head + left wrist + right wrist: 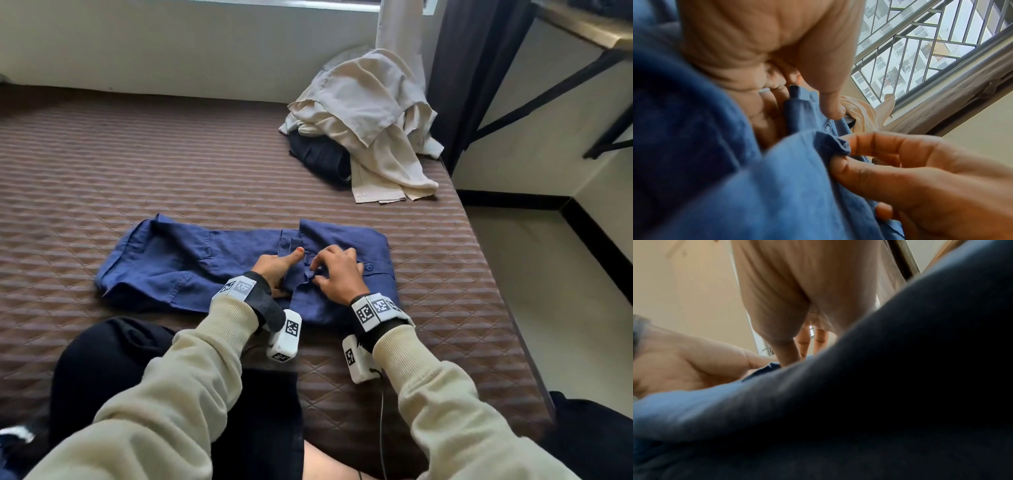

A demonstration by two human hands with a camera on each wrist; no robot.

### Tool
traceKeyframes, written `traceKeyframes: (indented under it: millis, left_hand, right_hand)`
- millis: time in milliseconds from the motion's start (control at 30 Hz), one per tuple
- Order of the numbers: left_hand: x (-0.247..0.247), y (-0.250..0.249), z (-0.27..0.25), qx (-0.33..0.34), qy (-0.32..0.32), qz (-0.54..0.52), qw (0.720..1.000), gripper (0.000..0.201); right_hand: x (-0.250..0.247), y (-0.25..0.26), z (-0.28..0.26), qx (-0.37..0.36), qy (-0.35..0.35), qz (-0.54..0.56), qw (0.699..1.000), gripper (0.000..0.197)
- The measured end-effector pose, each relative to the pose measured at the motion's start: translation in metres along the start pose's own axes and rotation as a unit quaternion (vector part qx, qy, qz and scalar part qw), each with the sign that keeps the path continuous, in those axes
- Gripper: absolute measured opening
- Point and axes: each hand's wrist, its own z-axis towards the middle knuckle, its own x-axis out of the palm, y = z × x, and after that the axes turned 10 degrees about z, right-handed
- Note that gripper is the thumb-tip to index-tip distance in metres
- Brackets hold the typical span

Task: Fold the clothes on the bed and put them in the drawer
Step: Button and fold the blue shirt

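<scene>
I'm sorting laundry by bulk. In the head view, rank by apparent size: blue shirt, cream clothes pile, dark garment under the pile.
1. blue shirt, though it lies nearer the camera.
2. cream clothes pile.
3. dark garment, mostly hidden.

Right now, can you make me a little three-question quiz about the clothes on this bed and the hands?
1. True or false: both hands pinch the blue garment.
2. What sits on the dark clothes in the far pile: A cream clothes, B a red towel, C shoes?
3. What colour is the bed cover?

Key
1. True: the left hand and right hand pinch its cloth near the middle.
2. A, the cream clothes.
3. Brown, quilted.
</scene>
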Motion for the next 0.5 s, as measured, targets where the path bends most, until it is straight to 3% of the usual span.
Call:
traceKeyframes:
  millis: [100,167,233,333,433,500]
  left_hand:
    - [0.003,0.000,0.014,0.015,-0.039,0.017,0.999,0.058]
    - [0.005,-0.002,0.014,0.022,-0.085,0.091,0.992,0.070]
    - [0.010,-0.005,0.002,0.042,-0.166,0.188,0.967,0.063]
    - [0.015,-0.002,-0.006,0.094,-0.266,0.228,0.932,0.053]
    - [0.016,0.000,0.003,0.139,-0.248,0.290,0.914,0.024]
    - [0.015,0.000,0.011,0.132,-0.202,0.304,0.922,0.022]
  right_hand:
    - [-0.004,0.002,-0.003,-0.005,-0.027,0.038,0.999,0.011]
    - [-0.008,0.000,-0.003,-0.011,-0.066,0.072,0.995,0.019]
    - [-0.011,-0.002,-0.005,-0.019,-0.109,0.106,0.988,0.026]
    - [-0.014,-0.004,-0.007,-0.052,-0.155,0.159,0.974,0.031]
    - [-0.016,-0.007,-0.010,-0.077,-0.180,0.202,0.960,0.031]
    - [-0.017,-0.008,-0.013,-0.078,-0.187,0.212,0.956,0.031]
